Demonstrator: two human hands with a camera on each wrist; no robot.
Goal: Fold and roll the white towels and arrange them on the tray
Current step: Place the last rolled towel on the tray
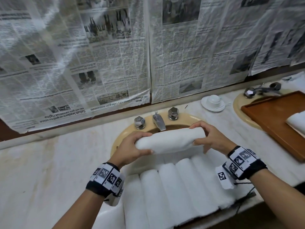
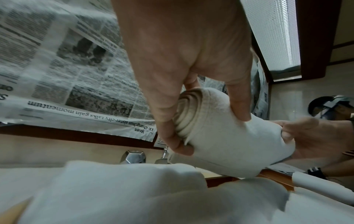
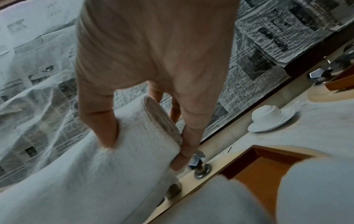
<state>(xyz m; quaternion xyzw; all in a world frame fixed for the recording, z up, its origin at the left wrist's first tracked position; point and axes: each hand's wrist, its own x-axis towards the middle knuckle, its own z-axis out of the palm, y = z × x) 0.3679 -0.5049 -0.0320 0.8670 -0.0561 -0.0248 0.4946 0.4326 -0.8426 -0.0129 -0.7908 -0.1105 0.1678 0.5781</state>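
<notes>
Item: rolled white towel [image 1: 170, 140], held in the air above the basin [image 1: 118, 138], lying crosswise and tilted slightly up toward the right. The spiral of layers is shown at each end in the wrist views.

Left hand [image 1: 130, 148]: clamped on the left end of the rolled white towel, thumb below and fingers [image 2: 166, 121] curled over the end face.

Right hand [image 1: 209, 138]: clamped on the right end of the same towel, thumb pressed into its side, fingers [image 3: 188, 136] wrapped round the end.

Row of rolled towels [image 1: 173, 187]: laid side by side beneath the hands at the near edge of the tabletop [image 1: 41, 162], each roll touching its neighbour. A wooden tray corner [image 3: 254, 163] is seen under them in the right wrist view; how far it extends cannot be told.

Second wooden tray [image 1: 272, 123]: set over a second basin at the right, well apart from the hands. A folded white towel [image 1: 297, 121] is lying on it, partly cut off by the frame edge.

Fittings: chrome tap [image 1: 159, 121] between two faceted chrome handles [image 1: 140, 122] at the far rim of the basin.

Crockery: white cup [image 1: 213, 99], upside down on a white saucer [image 1: 212, 106], placed on the tabletop between the two basins.

Backdrop: newspaper sheets [image 1: 82, 63] covering the wall behind the tabletop, hung upside down.

Wrists: marker-printed bands [image 1: 107, 177] worn on both.
</notes>
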